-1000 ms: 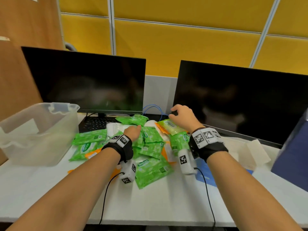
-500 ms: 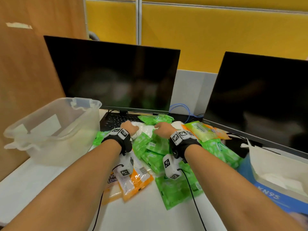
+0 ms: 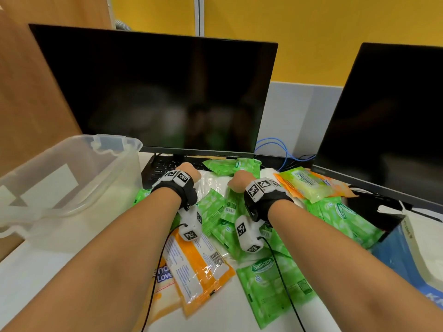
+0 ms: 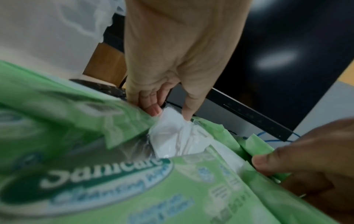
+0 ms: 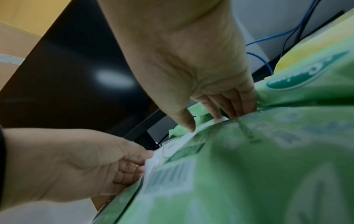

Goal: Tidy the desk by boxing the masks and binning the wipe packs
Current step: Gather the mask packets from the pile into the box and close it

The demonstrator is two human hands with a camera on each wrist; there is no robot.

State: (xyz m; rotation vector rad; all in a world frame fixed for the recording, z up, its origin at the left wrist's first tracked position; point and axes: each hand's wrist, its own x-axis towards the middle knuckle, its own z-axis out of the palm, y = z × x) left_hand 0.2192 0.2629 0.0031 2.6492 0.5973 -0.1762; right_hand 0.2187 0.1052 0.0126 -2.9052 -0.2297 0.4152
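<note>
Glossy, crinkled green wipe packs (image 3: 275,283) lie heaped on the white desk (image 3: 60,264) in front of the left monitor (image 3: 153,92), mixed with flat orange-and-white packs (image 3: 199,267). Among them sits a mask in clear film (image 3: 211,183), soft white under shiny wrap. The left hand (image 3: 189,170) and right hand (image 3: 239,182) both reach into the heap below that monitor's lower edge.

The head view hides the fingers. The left wrist view shows the left hand's thumb and fingertips (image 4: 153,108) pinching the mask's white edge. The right wrist view shows the right hand's fingers (image 5: 229,106) curled onto a green pack's folded edge beside the film.

A clear, rounded plastic bin (image 3: 67,178) stands left of the monitor; a blue cardboard box (image 3: 407,255) sits to its right. Green packs read "Sanicare"; one orange pack shows "Love".
</note>
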